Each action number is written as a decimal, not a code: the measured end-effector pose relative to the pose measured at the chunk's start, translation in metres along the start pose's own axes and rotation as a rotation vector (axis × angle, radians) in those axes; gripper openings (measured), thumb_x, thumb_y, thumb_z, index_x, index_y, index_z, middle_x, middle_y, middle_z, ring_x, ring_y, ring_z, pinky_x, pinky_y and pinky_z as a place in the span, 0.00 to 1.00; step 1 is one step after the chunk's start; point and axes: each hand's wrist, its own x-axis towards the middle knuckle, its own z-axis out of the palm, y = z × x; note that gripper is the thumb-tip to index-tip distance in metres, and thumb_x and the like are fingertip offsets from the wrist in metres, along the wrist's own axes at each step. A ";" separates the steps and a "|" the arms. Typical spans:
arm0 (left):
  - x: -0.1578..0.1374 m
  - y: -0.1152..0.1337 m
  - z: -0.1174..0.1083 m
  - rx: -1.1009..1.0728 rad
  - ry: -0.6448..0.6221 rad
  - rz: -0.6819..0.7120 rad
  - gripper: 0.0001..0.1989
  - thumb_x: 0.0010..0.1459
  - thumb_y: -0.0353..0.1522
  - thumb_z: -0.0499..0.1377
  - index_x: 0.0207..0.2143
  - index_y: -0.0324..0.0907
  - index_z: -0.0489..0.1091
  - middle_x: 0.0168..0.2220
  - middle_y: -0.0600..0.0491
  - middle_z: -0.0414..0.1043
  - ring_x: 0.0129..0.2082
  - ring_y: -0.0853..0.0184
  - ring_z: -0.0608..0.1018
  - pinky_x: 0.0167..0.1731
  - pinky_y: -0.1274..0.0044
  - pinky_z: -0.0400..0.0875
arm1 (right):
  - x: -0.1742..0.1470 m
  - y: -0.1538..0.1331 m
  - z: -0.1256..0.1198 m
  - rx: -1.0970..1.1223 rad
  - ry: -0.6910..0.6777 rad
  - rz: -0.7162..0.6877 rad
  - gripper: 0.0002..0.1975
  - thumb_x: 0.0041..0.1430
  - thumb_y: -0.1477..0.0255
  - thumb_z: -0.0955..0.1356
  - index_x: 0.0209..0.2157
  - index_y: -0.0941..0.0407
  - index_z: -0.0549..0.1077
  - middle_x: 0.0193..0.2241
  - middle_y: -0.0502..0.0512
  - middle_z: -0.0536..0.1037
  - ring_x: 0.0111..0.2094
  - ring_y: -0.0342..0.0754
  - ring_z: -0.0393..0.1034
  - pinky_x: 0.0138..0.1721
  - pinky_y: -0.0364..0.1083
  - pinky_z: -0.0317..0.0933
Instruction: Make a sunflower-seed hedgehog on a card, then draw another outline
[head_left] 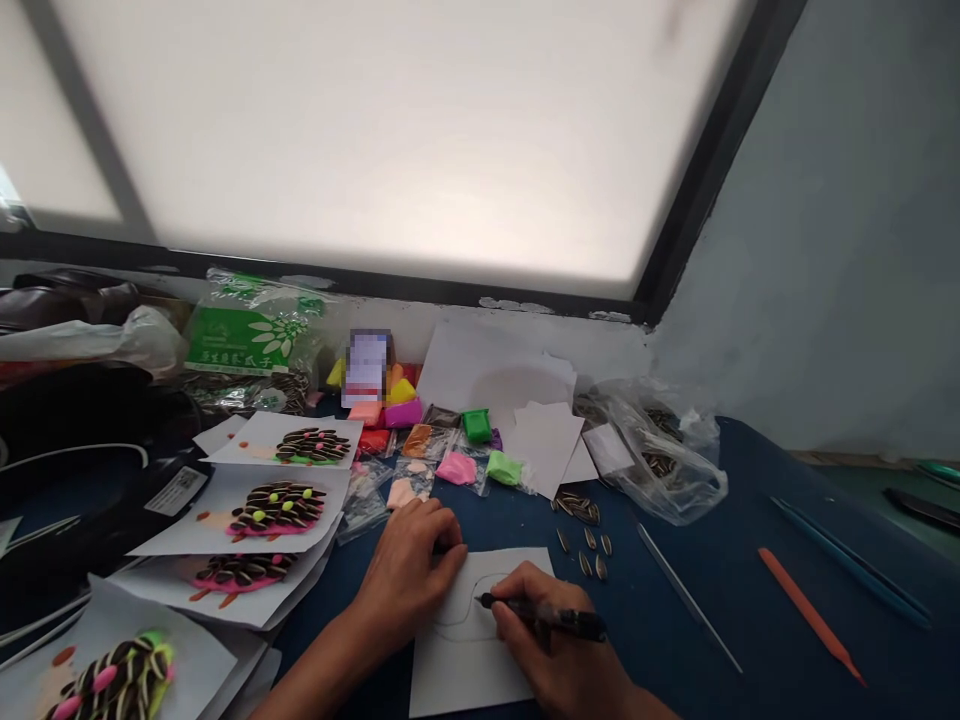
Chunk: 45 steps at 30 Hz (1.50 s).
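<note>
A sheet of white paper (469, 675) lies in front of me with a curved pencil-thin outline drawn on its upper half. My right hand (555, 640) is closed round a black pen (555, 615), whose tip touches the paper on the outline. At the paper's upper left edge rests my left hand (416, 560), its fingers loosely bent and its thumb apart, gripping nothing. Loose sunflower seeds (577, 507) lie just beyond the paper. On the left are several finished hedgehog pictures (277, 510) made of clay and seeds.
Packets of coloured clay (456, 468) lie ahead, near a phone (366, 365) and a green seed bag (247, 335). A clear plastic bag (675, 480) holds seeds. To the right are a thin metal tool (690, 597), an orange tool (810, 612) and blue tweezers (851, 565).
</note>
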 end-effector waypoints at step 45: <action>-0.001 -0.004 0.003 -0.019 0.008 0.012 0.05 0.53 0.28 0.55 0.24 0.42 0.64 0.27 0.54 0.66 0.32 0.63 0.68 0.34 0.72 0.59 | -0.001 -0.001 0.000 -0.018 -0.008 -0.060 0.10 0.61 0.71 0.60 0.26 0.57 0.66 0.20 0.48 0.66 0.20 0.41 0.61 0.22 0.40 0.53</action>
